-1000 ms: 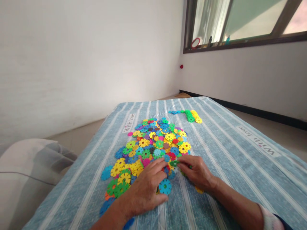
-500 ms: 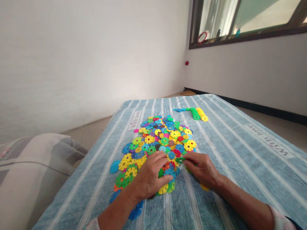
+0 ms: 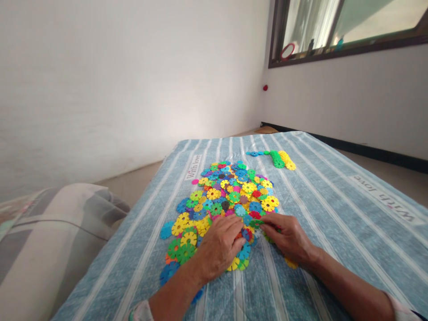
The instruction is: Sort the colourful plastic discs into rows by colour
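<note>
A spread of flat plastic snowflake discs [image 3: 227, 196] in yellow, blue, green, red and pink lies on a blue striped bedsheet [image 3: 327, 209]. My left hand [image 3: 219, 247] rests palm down on the near edge of the pile, its fingers curled over several discs. Beside it, my right hand [image 3: 289, 238] pinches a green disc [image 3: 256, 223] between thumb and fingers. More green discs show under that hand's fingers. A yellow disc [image 3: 291, 264] peeks out beneath the right wrist.
A short joined row of blue, green and yellow discs [image 3: 277, 158] lies farther up the sheet. A grey and white pillow [image 3: 50, 240] sits at the left. White walls meet at the far corner under a dark-framed window [image 3: 347, 31].
The view has shifted left, so the pile and hands sit further right in frame. My left hand has slid over the near discs; the right hand keeps pinching the green disc.
</note>
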The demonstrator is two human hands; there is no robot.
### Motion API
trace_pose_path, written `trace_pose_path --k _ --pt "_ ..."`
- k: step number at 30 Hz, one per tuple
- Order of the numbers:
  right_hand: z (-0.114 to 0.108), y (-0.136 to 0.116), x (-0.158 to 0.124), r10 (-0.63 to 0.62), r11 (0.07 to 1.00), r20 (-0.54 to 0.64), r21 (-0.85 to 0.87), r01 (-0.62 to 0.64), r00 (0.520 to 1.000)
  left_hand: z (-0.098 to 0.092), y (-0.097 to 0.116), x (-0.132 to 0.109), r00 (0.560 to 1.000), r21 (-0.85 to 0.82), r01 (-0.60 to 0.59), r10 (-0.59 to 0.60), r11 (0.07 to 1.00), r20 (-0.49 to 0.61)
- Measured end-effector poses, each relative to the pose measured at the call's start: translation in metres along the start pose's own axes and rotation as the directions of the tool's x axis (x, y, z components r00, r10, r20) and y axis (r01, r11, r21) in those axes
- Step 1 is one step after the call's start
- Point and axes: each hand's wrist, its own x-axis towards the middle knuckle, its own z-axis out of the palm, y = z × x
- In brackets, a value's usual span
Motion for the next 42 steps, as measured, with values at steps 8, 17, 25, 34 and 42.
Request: trace_pose_path --k 8,17,25,34,42 --pt "0.000 0.002 -0.001 0.012 1.000 0.016 -0.019 -0.012 1.000 -0.012 -0.029 -0.001 0.973 0.009 0.136 -0.132 0.991 -0.188" --pt "-0.001 0.002 -0.001 0.028 1.000 0.022 -0.011 -0.027 0.999 -0.034 -0.022 0.001 0.976 -0.044 0.187 -0.180 0.981 0.124" --pt "0.000 0.003 -0.002 0.027 1.000 0.025 -0.009 -0.027 0.999 -0.013 -0.015 0.004 0.998 0.028 0.067 -0.067 0.997 0.000" --pt "0.000 0.002 0.000 0.029 1.000 0.026 0.008 -0.029 0.999 0.005 -0.004 0.012 0.999 0.067 0.035 -0.037 0.997 0.034" --pt "0.000 0.003 0.000 0.043 0.999 0.037 0.003 -0.043 0.998 0.011 -0.013 0.013 0.999 0.037 0.027 -0.026 0.999 -0.027"
